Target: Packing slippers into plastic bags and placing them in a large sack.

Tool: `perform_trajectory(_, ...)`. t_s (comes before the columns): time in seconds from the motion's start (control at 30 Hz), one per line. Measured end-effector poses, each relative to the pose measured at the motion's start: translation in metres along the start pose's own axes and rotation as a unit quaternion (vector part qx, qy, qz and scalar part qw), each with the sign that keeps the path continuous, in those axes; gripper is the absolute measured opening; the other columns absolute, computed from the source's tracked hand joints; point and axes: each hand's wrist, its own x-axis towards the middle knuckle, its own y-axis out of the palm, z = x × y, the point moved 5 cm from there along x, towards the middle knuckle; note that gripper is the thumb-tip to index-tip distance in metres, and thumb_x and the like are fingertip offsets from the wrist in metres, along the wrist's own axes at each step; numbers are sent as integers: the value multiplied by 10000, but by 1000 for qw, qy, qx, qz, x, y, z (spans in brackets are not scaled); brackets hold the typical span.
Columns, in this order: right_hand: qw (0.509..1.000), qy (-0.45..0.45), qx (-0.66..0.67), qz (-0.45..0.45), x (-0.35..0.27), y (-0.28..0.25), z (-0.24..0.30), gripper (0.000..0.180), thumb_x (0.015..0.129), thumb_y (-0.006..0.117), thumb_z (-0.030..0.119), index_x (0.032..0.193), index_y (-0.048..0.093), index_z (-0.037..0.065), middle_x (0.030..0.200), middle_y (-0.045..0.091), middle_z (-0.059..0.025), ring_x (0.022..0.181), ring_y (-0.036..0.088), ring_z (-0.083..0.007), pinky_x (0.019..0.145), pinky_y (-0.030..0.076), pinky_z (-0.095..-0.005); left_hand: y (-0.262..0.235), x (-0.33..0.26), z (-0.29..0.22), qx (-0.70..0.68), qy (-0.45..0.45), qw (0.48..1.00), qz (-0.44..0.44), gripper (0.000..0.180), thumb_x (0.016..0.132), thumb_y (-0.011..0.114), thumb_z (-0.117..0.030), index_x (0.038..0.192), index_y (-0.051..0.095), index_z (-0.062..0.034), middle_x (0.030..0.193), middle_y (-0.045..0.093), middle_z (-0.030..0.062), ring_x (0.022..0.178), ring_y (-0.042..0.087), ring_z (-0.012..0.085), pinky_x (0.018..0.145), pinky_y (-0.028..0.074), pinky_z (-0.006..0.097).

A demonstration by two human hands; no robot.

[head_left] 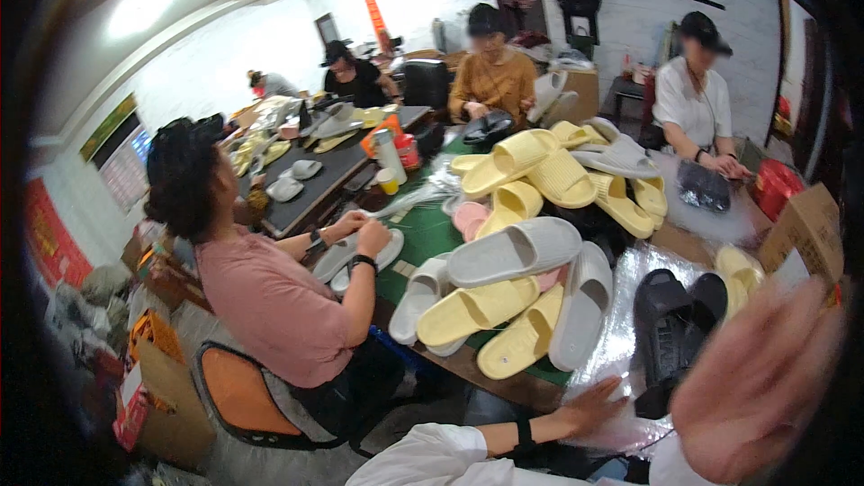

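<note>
My left hand, in a white sleeve with a black wristband, lies flat with fingers spread on a clear plastic sheet at the table's near edge. A pair of black slippers rests on that sheet just right of the hand. My right hand is raised close to the camera and blurred, fingers extended, with nothing seen in it; it hides part of the table's right side. A pile of yellow and grey slippers lies left of the black pair.
A person in a pink shirt sits at left on an orange chair, handling a grey slipper. Two more people sit at the far side. A cardboard box and a red container stand at right. Boxes crowd the floor at left.
</note>
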Motion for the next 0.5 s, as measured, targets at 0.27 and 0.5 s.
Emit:
perform_trajectory(0.27,934,247,259,5,-16,64,-21,477,917,533,369,1192,583,-18,1104,628,-174,1013,603,-207,907,447,-308,55,7,-73,-91,126,986,60,546,837,487,-104,1369,371,-60,1420,303,255,1342,269,387,1102,255,419)
perform_trajectory(0.5,824,287,487,17,21,104,-51,458,964,446,332,1171,583,-53,1111,630,-156,1017,594,-190,909,442,-297,63,42,-57,-113,177,977,29,540,836,498,-113,1363,387,-68,1409,316,257,1327,287,392,1093,269,423)
